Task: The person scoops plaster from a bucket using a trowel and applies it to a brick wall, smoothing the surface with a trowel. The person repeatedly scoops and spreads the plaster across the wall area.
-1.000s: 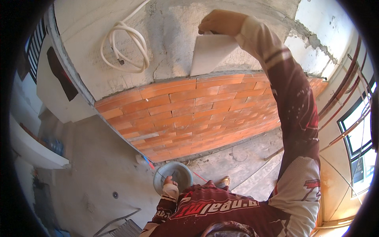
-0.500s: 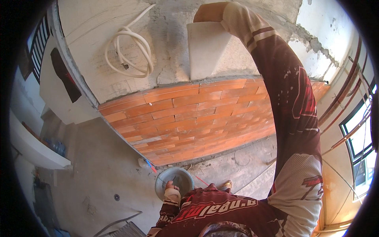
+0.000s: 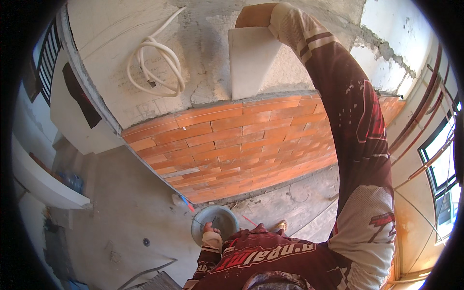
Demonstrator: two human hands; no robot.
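Note:
My right arm, in a maroon and white sleeve, reaches up to the wall at the top. Past its cuff shows part of my right hand; its fingers are hidden. It meets the upper edge of a smooth, pale, flat rectangular piece in front of the rough plaster. My left hand is low, over a round grey bucket. Its fingers look curled, with a thin dark line beside them; what they hold is too small to make out. Whether the bucket hangs or stands, I cannot tell.
A wall of orange bricks runs below the grey plaster, with a string along its top course. A coiled white hose hangs at upper left. Reddish pipes and a window are at right. A drain sits in the floor.
The view has shifted very slightly. My right arm stays raised at the pale piece, and my left hand stays over the bucket.

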